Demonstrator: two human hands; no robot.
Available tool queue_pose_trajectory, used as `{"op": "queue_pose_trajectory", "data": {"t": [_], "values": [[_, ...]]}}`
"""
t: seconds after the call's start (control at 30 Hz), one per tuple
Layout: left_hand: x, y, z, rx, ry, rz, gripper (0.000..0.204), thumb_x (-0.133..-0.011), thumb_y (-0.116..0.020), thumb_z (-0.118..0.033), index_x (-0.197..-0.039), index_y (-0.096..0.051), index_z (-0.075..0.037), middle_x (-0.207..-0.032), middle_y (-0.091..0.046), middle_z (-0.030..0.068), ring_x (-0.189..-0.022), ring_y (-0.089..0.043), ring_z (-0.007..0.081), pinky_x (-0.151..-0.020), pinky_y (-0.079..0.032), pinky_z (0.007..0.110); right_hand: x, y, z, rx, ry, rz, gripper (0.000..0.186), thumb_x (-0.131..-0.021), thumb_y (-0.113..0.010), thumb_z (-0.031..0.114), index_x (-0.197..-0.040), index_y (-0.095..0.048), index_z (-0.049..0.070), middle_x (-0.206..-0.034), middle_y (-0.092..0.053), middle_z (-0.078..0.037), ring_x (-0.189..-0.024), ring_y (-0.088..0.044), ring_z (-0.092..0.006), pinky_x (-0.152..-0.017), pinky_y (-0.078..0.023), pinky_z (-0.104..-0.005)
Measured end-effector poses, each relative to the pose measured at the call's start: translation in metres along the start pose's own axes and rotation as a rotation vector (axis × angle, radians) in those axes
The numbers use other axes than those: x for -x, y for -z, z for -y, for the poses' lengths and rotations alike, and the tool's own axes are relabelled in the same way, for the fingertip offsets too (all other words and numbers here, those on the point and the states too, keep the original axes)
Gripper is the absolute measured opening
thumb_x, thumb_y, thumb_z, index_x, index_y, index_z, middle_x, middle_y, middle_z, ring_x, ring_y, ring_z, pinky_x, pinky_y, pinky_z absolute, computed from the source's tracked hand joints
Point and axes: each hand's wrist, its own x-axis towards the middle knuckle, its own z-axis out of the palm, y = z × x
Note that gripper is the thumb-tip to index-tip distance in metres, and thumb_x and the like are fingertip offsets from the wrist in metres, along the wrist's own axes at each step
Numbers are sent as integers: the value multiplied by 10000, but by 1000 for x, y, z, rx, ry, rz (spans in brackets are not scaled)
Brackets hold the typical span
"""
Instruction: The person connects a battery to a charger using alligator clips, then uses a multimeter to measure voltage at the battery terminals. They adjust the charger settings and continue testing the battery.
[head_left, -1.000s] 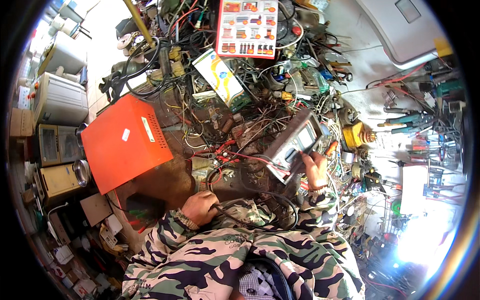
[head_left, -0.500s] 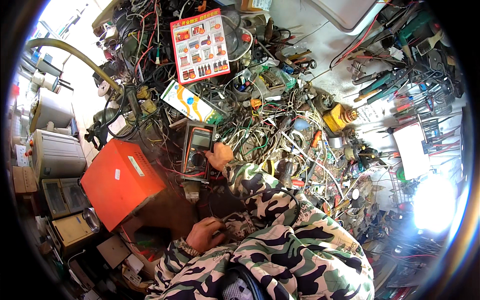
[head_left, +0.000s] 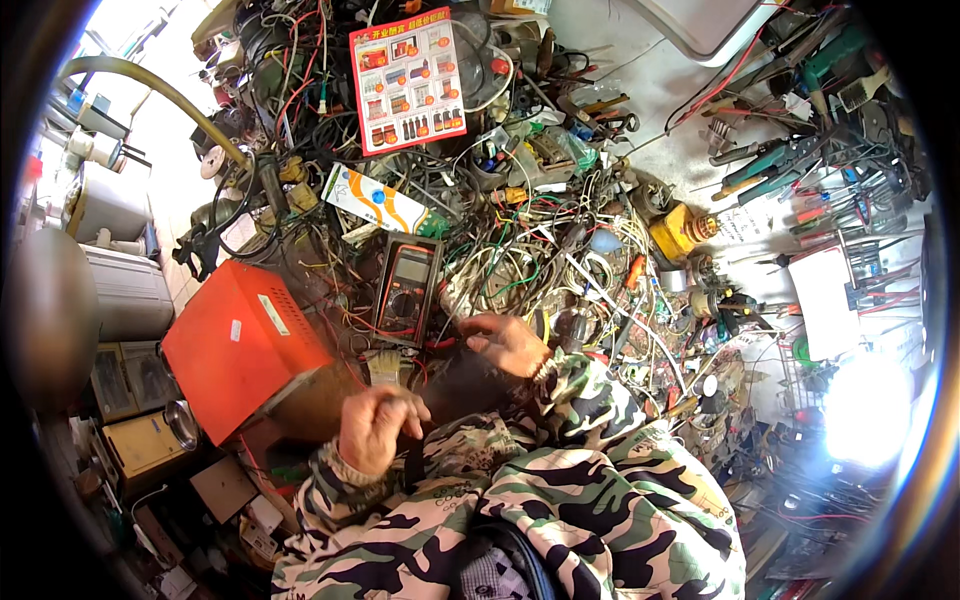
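Note:
A multimeter (head_left: 404, 299) with a grey screen and a round dial rests in a dark frame among the wires, red leads running by its lower end. My right hand (head_left: 508, 343) hovers just right of and below it, off the meter, its fingers loosely bent and apart with nothing seen in them. Lower and to the left, my left hand (head_left: 375, 430) is raised over my lap with its fingers curled together; whatever it may hold is hidden. Between the hands and the meter lies a pale, stubby block (head_left: 384, 367) beside a red wire.
An orange metal box (head_left: 243, 345) stands left of my hands. Tangled cables (head_left: 510, 260), a red-bordered leaflet (head_left: 408, 82) and a white-and-orange carton (head_left: 378, 200) lie beyond. Pliers (head_left: 775, 170) are at far right, near a glaring lamp (head_left: 868, 410). A blurred brown shape (head_left: 50, 320) fills the left edge.
My right hand has come off the multimeter and moved right and nearer to me. My left hand has risen up and to the left. The blurred shape has appeared at the left edge.

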Motion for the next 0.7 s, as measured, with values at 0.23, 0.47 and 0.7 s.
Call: {"op": "queue_pose_trajectory", "data": {"t": [0.23,0.47,0.7], "values": [[-54,15,-50,235,1,-98,388,-1070,-441,-356,-853,-505,-41,-721,-631,130,-408,-469,93,-357,-361,208,9,-26,-4,36,5,177,390,-809,-709,141,-1157,-632,-19,-1045,-663,-233,-1003,-615,-436,-864,-499,-474],[-51,28,-77,408,-104,-51,386,-1073,-435,-332,-839,-491,-30,-683,-597,142,-368,-398,86,-318,-305,197,30,-19,11,127,109,-83,263,-819,-717,89,-1046,-651,-26,-956,-651,-208,-922,-613,-425,-796,-502,-465],[-32,51,-56,503,-90,-294,475,-1007,-467,-413,-1039,-542,55,-794,-652,220,-483,-559,221,-402,-447,292,54,59,99,64,93,-127,199,-866,-713,66,-1034,-646,-17,-836,-653,-159,-724,-636,-340,-642,-502,-403]]}}
